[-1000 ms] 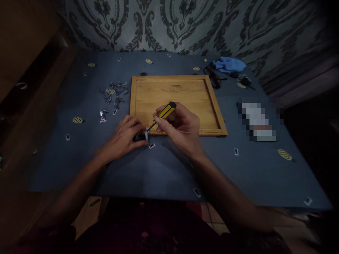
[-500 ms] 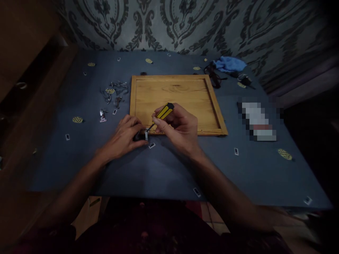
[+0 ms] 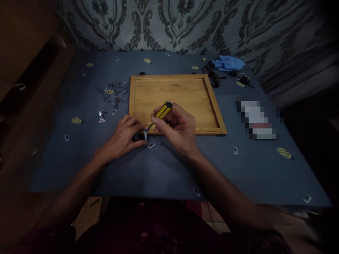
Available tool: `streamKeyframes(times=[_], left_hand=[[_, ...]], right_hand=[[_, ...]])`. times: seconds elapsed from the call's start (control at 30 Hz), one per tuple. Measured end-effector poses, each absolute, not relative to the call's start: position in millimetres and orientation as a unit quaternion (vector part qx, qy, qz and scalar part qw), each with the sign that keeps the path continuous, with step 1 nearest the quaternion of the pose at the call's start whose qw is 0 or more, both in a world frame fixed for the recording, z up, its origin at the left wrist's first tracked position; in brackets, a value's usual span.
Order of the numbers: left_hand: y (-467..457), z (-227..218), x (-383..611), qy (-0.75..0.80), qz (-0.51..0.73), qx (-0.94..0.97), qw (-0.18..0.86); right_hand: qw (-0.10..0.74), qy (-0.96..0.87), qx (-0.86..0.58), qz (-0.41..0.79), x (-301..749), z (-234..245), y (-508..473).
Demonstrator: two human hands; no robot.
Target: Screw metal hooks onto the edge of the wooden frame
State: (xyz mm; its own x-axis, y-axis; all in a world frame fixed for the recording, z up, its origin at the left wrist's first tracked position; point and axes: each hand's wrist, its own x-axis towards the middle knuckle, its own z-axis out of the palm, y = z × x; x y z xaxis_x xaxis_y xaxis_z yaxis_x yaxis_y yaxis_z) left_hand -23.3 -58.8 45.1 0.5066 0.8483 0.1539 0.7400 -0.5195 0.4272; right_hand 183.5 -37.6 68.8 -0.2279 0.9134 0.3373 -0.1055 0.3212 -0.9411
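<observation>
My right hand (image 3: 178, 127) is closed round a small screwdriver (image 3: 162, 112) with a yellow and black handle. Its thin shaft slants down to the left, and the tip meets a small metal fitting (image 3: 145, 134) at the near left corner of a wooden panel (image 3: 176, 95). My left hand (image 3: 124, 135) lies on the blue table (image 3: 164, 169) with fingers curled round that fitting and a dark part beside it. The panel lies flat with a raised rim.
A heap of small metal hardware (image 3: 112, 92) lies left of the panel. A blue cloth (image 3: 227, 63) and dark glasses (image 3: 213, 77) sit at the back right. A blurred white object (image 3: 258, 120) lies to the right. Small tags and yellow round markers dot the table.
The screwdriver handle has dipped slightly and my right hand has shifted a little toward the left. My left hand stays on the fitting.
</observation>
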Motion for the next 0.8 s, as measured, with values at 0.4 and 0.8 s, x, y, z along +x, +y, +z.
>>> streamKeyframes(times=[0.4,0.8], left_hand=[[-58.8,43.4,-23.8,0.462,0.184,0.854,0.155],[-58.6,47.6,-22.5,0.462,0.186,0.852,0.164]], right_hand=[[0.538,-0.617,-0.31,0.483,182.6,64.6,-37.3],[0.544,-0.661,-0.308,0.415,186.5,64.2,-36.7]])
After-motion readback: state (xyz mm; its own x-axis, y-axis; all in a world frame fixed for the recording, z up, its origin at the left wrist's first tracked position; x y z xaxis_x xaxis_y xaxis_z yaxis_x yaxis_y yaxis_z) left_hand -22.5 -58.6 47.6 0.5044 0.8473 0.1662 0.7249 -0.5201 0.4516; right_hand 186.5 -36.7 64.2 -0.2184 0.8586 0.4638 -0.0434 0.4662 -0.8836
